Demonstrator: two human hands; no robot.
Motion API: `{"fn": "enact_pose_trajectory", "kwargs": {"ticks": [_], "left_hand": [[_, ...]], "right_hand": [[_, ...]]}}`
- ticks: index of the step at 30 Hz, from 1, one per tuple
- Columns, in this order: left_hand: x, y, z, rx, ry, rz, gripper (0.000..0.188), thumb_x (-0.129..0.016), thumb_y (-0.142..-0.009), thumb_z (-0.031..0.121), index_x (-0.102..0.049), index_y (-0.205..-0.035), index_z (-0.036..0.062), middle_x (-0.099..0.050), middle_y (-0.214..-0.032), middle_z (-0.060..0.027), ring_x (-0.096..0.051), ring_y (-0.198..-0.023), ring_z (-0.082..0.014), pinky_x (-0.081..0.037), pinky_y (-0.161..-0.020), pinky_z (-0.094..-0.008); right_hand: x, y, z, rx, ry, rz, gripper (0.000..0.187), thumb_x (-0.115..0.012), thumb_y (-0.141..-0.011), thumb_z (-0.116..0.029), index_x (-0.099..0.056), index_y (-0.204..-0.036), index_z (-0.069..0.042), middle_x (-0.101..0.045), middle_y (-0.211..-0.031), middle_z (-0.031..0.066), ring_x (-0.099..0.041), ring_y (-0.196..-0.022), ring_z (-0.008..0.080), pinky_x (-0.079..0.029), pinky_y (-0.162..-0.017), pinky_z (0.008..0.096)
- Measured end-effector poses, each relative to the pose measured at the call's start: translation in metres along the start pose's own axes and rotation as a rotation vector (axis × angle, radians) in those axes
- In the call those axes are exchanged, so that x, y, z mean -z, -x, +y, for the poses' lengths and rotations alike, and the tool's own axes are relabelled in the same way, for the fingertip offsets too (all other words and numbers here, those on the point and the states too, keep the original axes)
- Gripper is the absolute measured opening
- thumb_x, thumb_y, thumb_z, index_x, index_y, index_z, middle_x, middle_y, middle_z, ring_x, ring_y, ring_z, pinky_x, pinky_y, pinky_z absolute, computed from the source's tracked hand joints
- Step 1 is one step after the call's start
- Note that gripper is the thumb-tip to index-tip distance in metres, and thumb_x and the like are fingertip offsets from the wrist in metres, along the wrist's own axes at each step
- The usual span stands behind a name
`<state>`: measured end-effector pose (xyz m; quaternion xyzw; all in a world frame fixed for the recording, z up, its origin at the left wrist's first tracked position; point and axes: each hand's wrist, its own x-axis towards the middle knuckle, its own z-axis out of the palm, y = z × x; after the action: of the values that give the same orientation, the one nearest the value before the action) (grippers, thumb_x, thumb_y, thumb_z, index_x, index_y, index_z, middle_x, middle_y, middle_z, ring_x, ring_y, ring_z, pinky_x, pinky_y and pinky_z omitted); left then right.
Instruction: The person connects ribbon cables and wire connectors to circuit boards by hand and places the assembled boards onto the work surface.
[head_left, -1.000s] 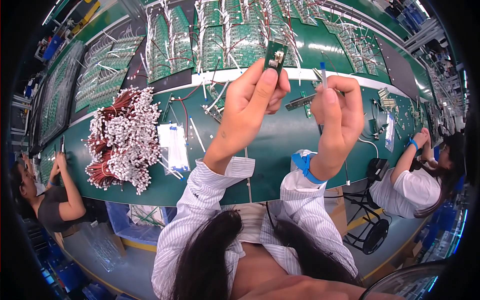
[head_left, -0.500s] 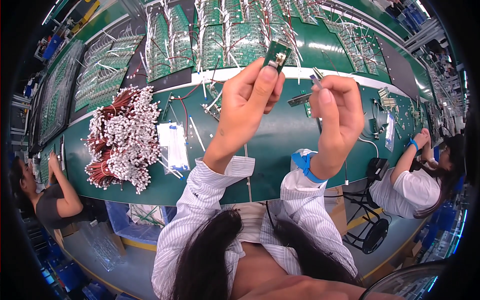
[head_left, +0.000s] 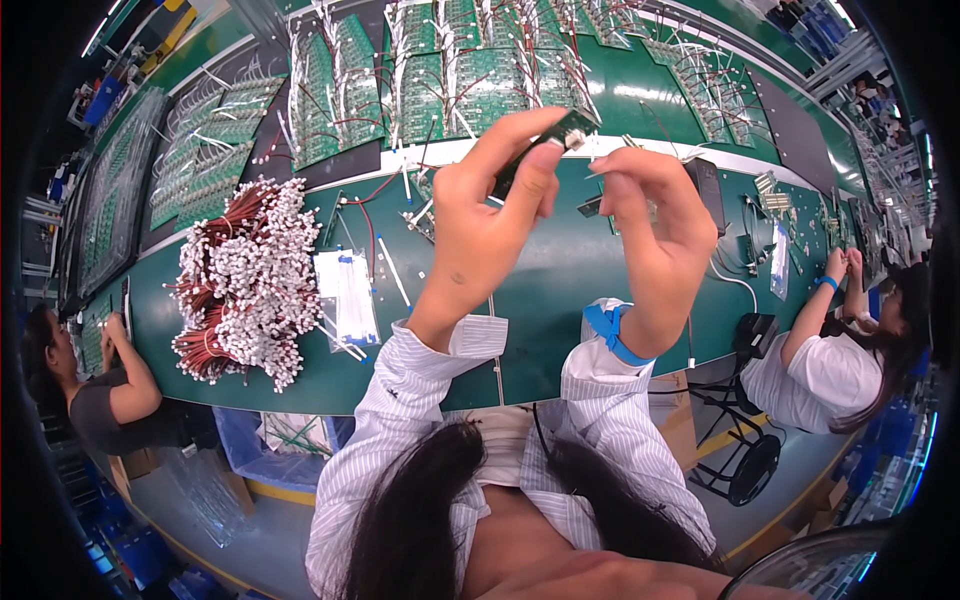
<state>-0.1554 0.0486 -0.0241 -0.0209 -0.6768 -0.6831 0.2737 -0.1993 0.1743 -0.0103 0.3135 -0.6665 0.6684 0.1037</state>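
Observation:
Above the green table, my left hand grips a small green circuit board between thumb and fingers; a pale connector shows at its far end. My right hand is just to the right, thumb and forefinger pinched on a thin flat grey strip, seen almost edge-on. The strip's tip is close to the board; whether they touch cannot be made out. Behind the right fingers, a small dark board lies on the table, partly hidden.
Bundled red-brown wires with white connectors are heaped at left, beside a clear bag of white cables. Wired circuit-board panels line the back. Co-workers sit at left and right. A blue bin stands below the table edge.
The board in my left hand has tilted over and moved slightly down and right. My right hand has turned and brought the strip left, nearer the board.

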Motion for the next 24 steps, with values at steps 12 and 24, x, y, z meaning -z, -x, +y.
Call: {"fn": "enact_pose_trajectory", "kwargs": {"ticks": [12,24], "left_hand": [[0.004,-0.012,-0.011,-0.469,-0.460,0.166,0.013,-0.062,-0.077,0.011,-0.064,-0.089,0.0090,-0.060,-0.081,-0.0010,-0.052,-0.081,-0.0162,-0.038,-0.081,-0.0310],[-0.002,-0.009,-0.002,-0.137,0.461,0.243,0.020,-0.054,-0.082,0.000,-0.048,-0.101,-0.0036,-0.056,-0.084,-0.0089,-0.057,-0.069,-0.0142,-0.048,-0.061,-0.0251]], "right_hand": [[0.004,-0.007,0.000,0.111,0.172,-0.151,0.010,-0.060,-0.072,0.001,-0.062,-0.080,-0.004,-0.055,-0.076,0.0031,-0.051,-0.064,0.0109,-0.037,-0.051,0.0221],[0.000,-0.004,0.000,0.109,0.247,-0.282,0.010,-0.062,-0.070,-0.002,-0.061,-0.078,-0.006,-0.057,-0.077,0.0028,-0.049,-0.062,0.0155,-0.034,-0.053,0.0253]]}}
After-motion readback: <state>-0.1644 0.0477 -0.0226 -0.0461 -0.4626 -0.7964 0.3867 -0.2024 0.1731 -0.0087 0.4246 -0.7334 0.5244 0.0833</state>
